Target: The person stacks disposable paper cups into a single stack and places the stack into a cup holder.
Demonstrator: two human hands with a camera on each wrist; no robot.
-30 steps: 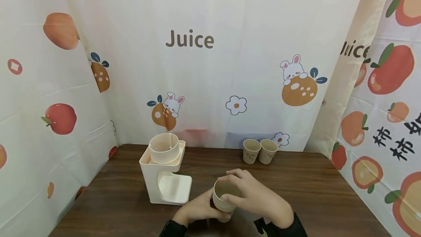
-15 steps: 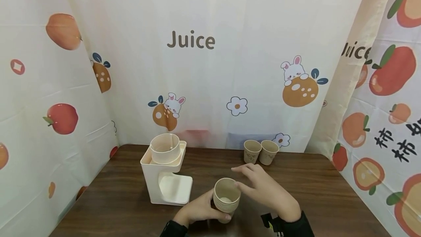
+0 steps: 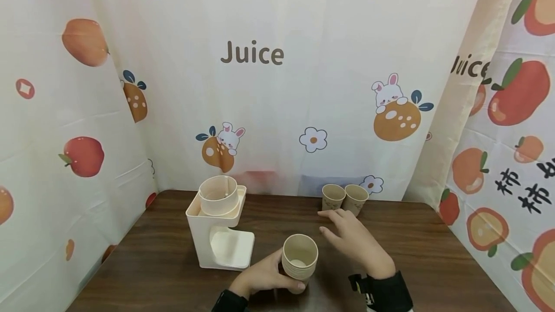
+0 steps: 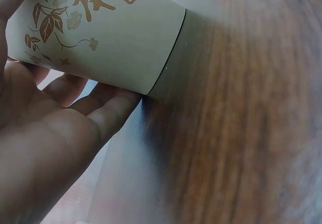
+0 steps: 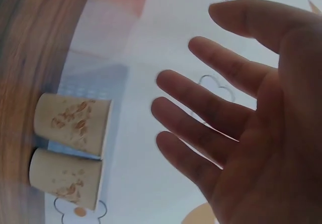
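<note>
A stack of beige paper cups (image 3: 300, 260) stands at the front middle of the table, mouths up. My left hand (image 3: 265, 274) grips its side, thumb toward me. In the left wrist view, brown leaves and characters decorate the cup wall (image 4: 105, 35), with fingers (image 4: 113, 105) wrapped under it. My right hand (image 3: 354, 240) hovers over the table right of the stack, fingers extended and holding nothing. Just beyond its fingertips, two more paper cups stand upright side by side, the left cup (image 3: 333, 196) and the right cup (image 3: 356, 198). The right wrist view shows spread fingers (image 5: 201, 103).
A white machine (image 3: 197, 240) with a round container (image 3: 217, 201) on top and a low base plate (image 3: 234, 248) stands left of the stack. Fruit-printed curtains (image 3: 269, 110) hang behind and along both sides of the brown wooden table (image 3: 416, 254).
My right hand has left the mouth of the cup stack and moved right and forward, toward the two back cups. The left hand keeps its hold on the stack.
</note>
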